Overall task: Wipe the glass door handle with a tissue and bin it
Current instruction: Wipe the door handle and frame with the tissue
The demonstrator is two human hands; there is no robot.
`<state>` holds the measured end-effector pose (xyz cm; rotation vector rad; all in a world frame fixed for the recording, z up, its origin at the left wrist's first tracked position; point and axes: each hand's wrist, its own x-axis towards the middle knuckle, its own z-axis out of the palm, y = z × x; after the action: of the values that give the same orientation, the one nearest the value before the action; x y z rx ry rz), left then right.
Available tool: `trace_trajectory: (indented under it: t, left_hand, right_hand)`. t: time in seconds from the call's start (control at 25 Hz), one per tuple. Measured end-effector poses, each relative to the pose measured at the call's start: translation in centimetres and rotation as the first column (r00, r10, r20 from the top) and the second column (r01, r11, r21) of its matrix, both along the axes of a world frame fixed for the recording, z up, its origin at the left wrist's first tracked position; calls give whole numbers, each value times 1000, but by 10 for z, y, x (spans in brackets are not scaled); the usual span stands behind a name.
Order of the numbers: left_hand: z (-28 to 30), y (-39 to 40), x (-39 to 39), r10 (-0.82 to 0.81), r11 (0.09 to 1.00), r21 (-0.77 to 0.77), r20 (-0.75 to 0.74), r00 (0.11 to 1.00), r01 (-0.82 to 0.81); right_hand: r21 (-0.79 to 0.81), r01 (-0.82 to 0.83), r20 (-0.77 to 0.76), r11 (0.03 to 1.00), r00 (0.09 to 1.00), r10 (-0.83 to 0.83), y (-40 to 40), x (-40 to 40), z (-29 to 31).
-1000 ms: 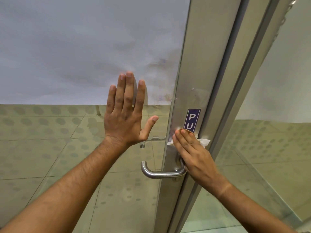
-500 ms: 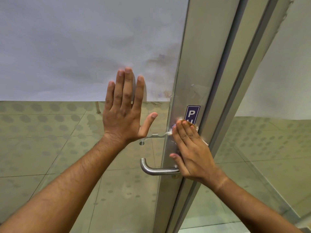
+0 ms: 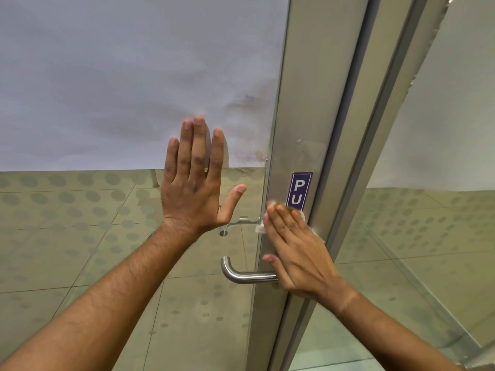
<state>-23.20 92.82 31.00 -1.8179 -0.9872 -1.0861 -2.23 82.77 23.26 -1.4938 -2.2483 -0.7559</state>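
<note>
1. Head view: the left hand [image 3: 194, 187] lies flat on the door glass [image 3: 120, 236], fingers straight.
2. The right hand [image 3: 294, 253], fingers extended, presses a tissue [image 3: 259, 229] on the metal frame [image 3: 308, 103], just above the handle [image 3: 241, 275]; the tissue is mostly hidden.
3. A sign [image 3: 299, 191] sits above the fingertips.

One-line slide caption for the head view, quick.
Left hand flat on the glass, right hand presses a tissue on the door frame above the handle.
</note>
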Motion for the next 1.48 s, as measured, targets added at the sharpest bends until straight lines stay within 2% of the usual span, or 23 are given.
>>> trace_trajectory:
  t: [0.08, 0.2, 0.48, 0.8, 0.92, 1.08, 1.24, 1.4, 1.48]
  left_hand:
    - [0, 0, 0, 2, 1000, -5, 4, 1000, -2]
    - [0, 1, -1, 0, 1000, -2, -1, 1000, 0]
    - [-2, 2, 0, -2, 1000, 7, 2, 1000, 2]
    - [-3, 4, 0, -18, 1000, 6, -4, 1000, 18]
    - [-3, 4, 0, -16, 1000, 4, 6, 1000, 16]
    - [-3, 2, -1, -12, 1000, 9, -5, 1000, 12]
    - [-3, 3, -1, -15, 1000, 4, -7, 1000, 15]
    - [-3, 3, -1, -20, 1000, 5, 2, 1000, 20]
    - [-3, 3, -1, -14, 1000, 9, 1, 1000, 14]
  right_hand:
    - [84, 1, -67, 996, 998, 5, 14, -10, 18]
    - [123, -11, -127, 992, 991, 27, 20, -14, 22]
    - [-15, -1, -56, 1000, 998, 0, -5, 9, -26]
    - [257, 73, -268, 964, 963, -2, 28, -21, 52]
    - [221, 74, -299, 973, 954, -5, 24, -28, 39]
    - [177, 40, -204, 983, 979, -3, 9, -17, 22]
    - [249, 94, -341, 964, 940, -4, 28, -33, 48]
    - [201, 5, -250, 980, 967, 47, 17, -23, 30]
    - [186, 39, -265, 982, 964, 12, 8, -16, 21]
